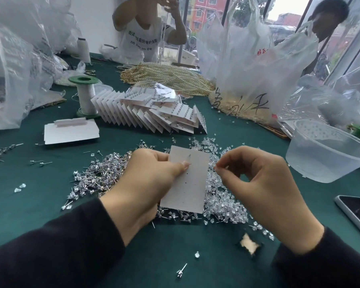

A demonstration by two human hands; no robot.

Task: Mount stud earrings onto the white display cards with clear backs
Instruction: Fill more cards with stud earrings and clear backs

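Mid-frame, the left hand grips a white display card, thumb pressed on it. The right hand pinches something tiny, perhaps a clear back, beside the card's right edge.

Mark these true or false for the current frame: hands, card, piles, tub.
1. The left hand holds the white display card, thumb on its face. True.
2. The right hand lies flat on the table. False: it is raised beside the card, thumb and forefinger pinched together; what they pinch is too small to tell.
3. The card is full of earrings. False: only one post shows near its top; the holes below it are empty.
4. The finished cards are stacked inside the clear plastic tub. False: they lie fanned on the table beyond the hands.
5. Loose stud earrings lie piled left of the card, clear backs right of it. True.
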